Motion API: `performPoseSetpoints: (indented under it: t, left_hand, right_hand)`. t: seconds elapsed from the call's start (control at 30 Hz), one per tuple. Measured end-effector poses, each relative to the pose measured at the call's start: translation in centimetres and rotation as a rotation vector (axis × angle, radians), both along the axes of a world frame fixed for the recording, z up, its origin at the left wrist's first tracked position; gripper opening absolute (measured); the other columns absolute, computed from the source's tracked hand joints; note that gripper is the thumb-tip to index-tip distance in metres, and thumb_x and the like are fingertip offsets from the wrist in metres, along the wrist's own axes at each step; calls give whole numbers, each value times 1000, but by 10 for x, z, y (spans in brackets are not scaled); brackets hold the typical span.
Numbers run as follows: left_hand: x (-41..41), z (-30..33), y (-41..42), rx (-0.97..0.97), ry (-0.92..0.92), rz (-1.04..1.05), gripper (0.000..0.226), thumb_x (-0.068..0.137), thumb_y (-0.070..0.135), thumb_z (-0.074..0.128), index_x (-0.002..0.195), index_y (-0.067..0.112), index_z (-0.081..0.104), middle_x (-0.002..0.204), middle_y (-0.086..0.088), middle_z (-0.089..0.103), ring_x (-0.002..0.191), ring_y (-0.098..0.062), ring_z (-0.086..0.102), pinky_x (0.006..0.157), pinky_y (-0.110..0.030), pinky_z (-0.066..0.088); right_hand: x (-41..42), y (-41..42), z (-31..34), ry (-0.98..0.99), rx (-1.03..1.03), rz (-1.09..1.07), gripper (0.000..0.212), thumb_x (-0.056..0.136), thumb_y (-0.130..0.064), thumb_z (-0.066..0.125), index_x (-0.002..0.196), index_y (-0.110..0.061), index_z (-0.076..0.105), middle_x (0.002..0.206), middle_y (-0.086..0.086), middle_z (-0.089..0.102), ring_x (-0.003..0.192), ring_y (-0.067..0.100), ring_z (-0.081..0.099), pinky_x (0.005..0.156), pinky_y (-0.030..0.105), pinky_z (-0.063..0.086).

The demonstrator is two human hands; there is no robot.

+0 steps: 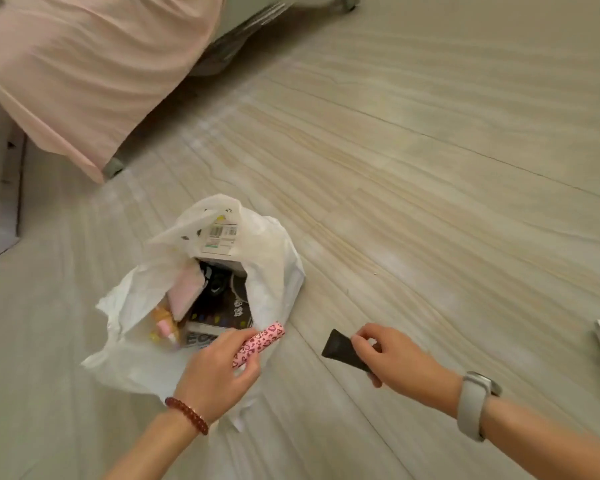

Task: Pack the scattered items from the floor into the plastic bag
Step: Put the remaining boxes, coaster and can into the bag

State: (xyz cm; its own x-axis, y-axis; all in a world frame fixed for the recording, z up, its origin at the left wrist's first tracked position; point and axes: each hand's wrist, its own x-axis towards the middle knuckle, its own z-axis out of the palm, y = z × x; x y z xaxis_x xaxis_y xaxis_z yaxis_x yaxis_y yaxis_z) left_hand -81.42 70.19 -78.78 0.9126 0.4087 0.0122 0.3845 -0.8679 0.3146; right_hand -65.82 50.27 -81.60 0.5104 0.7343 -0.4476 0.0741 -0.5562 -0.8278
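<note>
Left hand (pixel 219 370): fingers closed around a pink heart-print tube (pixel 258 344), at the near rim of the plastic bag (pixel 274 258).
Right hand (pixel 392 362): fingers pinching a black tube (pixel 340 348), right of the bag.
Floor (pixel 430 168): pale wood-grain planks.
Far left: pink bedsheet (pixel 84 71).

Packing the white plastic bag (pixel 274 271), lower centre of frame

It sits open, holding boxes and a pink pouch; my left hand (pixel 215 372) holds a pink heart-print tube (pixel 260 342) at its rim, my right hand (pixel 399 362) a black tube (pixel 342 349) beside it.
</note>
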Motion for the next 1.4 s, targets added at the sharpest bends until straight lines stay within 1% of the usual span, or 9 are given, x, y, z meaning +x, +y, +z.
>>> performPoseSetpoints:
  t: [0.1,0.27,0.4,0.57,0.73,0.87,1.07,1.17,1.4]
  left_hand:
    - [-28,4,39,62,-107,249,28,81,27,48,102,14,62,87,0,62,68,-9,51,52,-19,40]
    - [-16,-21,88,-213,-119,545,32,89,15,52,120,9,54,113,-16,58,108,-27,47,88,-36,41]
    - [3,-21,99,-578,-300,663,44,94,25,43,136,12,37,134,-8,49,121,-26,48,103,-37,38]
    - [0,-29,93,-550,-289,677,47,96,24,37,140,13,28,147,-8,32,134,-22,31,109,-35,26]
    - [-3,-28,58,-256,-371,461,36,90,17,45,125,9,49,134,-9,45,128,-21,36,109,-39,31]
    - [32,-11,10,-115,-415,121,37,83,28,39,112,13,55,119,-10,55,113,-16,41,98,-31,32]
    - [111,-19,-91,-168,-123,-316,42,80,35,36,118,21,46,119,-7,55,109,-19,48,87,-38,45]
    - [145,-31,-148,-246,89,-468,48,89,37,35,134,21,32,137,-1,35,126,-17,36,103,-32,35]
    - [216,-83,-301,-578,540,-294,57,92,29,42,140,6,21,147,-13,22,133,-27,28,109,-32,25]
  right_hand:
    - [-23,44,22,124,27,103,19,93,-27,37,101,-22,54,59,-7,57,40,3,41,45,16,35]
    - [-64,133,40,265,57,2,22,90,-18,40,109,-17,51,71,1,56,48,10,42,44,18,36]
    - [-78,199,40,247,156,-211,37,94,-14,38,131,-11,40,97,7,58,82,18,56,81,33,53]
    - [-82,197,17,-12,135,15,54,94,-4,31,145,-16,17,155,6,12,142,20,19,112,26,19]
    - [-61,123,16,-181,110,77,41,92,-8,33,124,-26,50,118,-2,59,106,16,59,92,28,48]
    - [-16,52,14,-397,105,-18,35,89,-1,38,113,-17,57,105,-8,56,91,12,60,81,23,46]
    - [40,-105,-16,-453,-51,-794,30,89,3,42,112,-7,58,107,4,57,101,17,53,88,23,36]
    - [52,-195,-35,-511,-200,-1104,27,87,0,43,110,-1,58,112,19,61,108,33,52,93,34,36]
    - [76,-293,-83,-273,-620,-1196,57,80,-36,61,126,-9,42,128,20,46,120,37,40,97,44,36]
